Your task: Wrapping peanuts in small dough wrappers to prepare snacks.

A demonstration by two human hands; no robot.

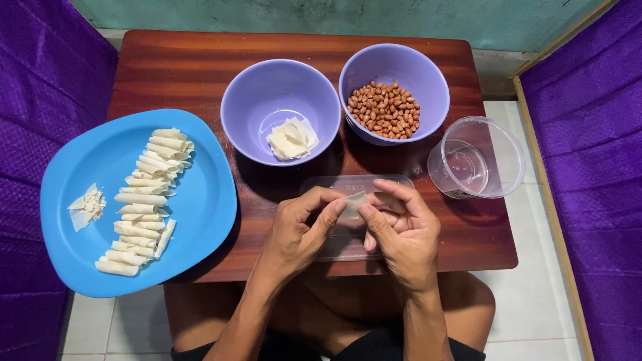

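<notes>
Over clear lid (334, 247), hands pinching wrapper (354, 200)

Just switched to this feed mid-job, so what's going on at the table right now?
A person works a small pale wrapper between both hands: the left hand and the right hand each have a fingertip grip on it, over a clear plastic lid on the wooden table. A blue plate on the left holds a row of rolled wrappers. One purple bowl holds flat wrappers, the other purple bowl holds peanuts. A clear cup stands on the right.
</notes>
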